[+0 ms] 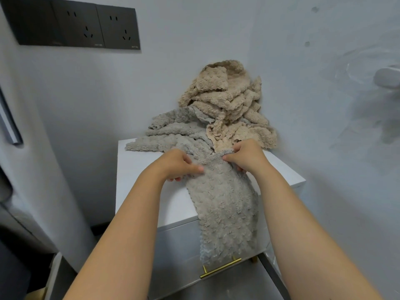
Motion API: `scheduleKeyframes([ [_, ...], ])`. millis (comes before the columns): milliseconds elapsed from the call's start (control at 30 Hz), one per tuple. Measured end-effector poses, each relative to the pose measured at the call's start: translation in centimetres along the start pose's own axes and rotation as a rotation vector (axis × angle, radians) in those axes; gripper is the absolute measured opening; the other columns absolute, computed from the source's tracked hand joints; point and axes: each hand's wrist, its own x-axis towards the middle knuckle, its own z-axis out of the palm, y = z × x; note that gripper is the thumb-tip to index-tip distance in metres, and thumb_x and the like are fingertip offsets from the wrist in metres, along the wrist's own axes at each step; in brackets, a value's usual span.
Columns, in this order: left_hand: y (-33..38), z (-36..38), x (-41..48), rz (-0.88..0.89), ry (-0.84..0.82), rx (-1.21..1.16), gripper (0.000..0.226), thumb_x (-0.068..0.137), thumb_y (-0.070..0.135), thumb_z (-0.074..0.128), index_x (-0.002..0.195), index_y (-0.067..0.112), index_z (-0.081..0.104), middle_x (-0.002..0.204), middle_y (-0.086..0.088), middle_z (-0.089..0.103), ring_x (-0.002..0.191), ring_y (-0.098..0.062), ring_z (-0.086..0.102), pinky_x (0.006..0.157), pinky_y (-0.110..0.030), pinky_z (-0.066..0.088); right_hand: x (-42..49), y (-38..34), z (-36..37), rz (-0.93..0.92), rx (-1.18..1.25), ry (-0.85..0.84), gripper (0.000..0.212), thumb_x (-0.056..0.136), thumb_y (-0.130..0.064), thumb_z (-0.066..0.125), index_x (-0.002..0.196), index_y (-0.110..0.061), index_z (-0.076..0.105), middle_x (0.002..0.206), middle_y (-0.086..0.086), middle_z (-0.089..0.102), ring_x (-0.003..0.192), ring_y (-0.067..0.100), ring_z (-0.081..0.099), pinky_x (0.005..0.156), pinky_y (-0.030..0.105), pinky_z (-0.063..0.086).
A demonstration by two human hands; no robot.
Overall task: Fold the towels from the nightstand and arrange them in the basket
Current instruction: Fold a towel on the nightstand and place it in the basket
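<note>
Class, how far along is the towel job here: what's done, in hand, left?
Done: nothing looks folded yet. In hand: left hand and right hand pinch the grey towel, which hangs over the nightstand front. Left: the beige towel lies crumpled behind; no basket shows.

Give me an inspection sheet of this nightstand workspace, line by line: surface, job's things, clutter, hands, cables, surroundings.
Surface: white nightstand, towels lying on its top.
Job's things: grey towel trails from the top down over the front edge; beige towel heaped at the back against the wall, overlapping the grey one; basket not in view.
Clutter: nothing seen.
Grippers: left hand and right hand both pinch the grey towel's bunched part.
Cables: nothing seen.
Surroundings: black socket panel on the wall, upper left; gold drawer handle on the nightstand front.
</note>
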Motion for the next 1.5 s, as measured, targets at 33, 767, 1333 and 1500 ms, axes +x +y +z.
scheduleKeyframes([
  [33, -0.2, 0.0, 0.1, -0.013, -0.050, 0.056, 0.037, 0.079, 0.044, 0.073, 0.084, 0.012, 0.057, 0.066, -0.002, 0.056, 0.055, -0.012, 0.050, 0.050, -0.023, 0.040, 0.1, 0.0, 0.0, 0.000, 0.018, 0.000, 0.046, 0.077, -0.019, 0.077, 0.055, -0.013, 0.038, 0.056, 0.011, 0.042, 0.052, 0.022, 0.039, 0.058, 0.030, 0.036],
  [767, -1.2, -0.3, 1.7, 0.131, 0.576, 0.021, 0.006, 0.085, 0.019, 0.065, 0.082, 0.023, 0.062, 0.078, 0.008, 0.059, 0.078, -0.019, 0.054, 0.061, -0.026, 0.036, 0.1, 0.4, 1.2, -0.120, 0.251, 0.194, 0.018, 0.084, -0.014, 0.069, 0.101, -0.007, 0.073, 0.094, 0.000, 0.062, 0.088, 0.013, 0.054, 0.080, 0.024, 0.038],
  [1333, -1.2, 1.1, 0.5, 0.323, 0.321, 0.198, 0.013, 0.078, 0.013, 0.075, 0.089, 0.017, 0.073, 0.085, 0.006, 0.055, 0.093, -0.017, 0.048, 0.081, -0.029, 0.041, -1.5, 1.8, -0.7, -0.155, -0.006, -0.014, 0.011, 0.082, -0.006, 0.070, 0.084, -0.015, 0.075, 0.072, -0.006, 0.063, 0.058, 0.001, 0.046, 0.052, 0.015, 0.032],
  [1500, -1.6, 0.7, 0.1, 0.228, 0.057, 0.136, 0.027, 0.082, 0.034, 0.071, 0.081, 0.007, 0.074, 0.083, -0.002, 0.059, 0.077, -0.021, 0.052, 0.067, -0.029, 0.042, -1.7, 2.2, -0.9, -0.095, -0.172, -0.156, 0.011, 0.086, -0.010, 0.065, 0.083, -0.018, 0.072, 0.075, -0.006, 0.059, 0.061, 0.005, 0.050, 0.050, 0.014, 0.037],
])
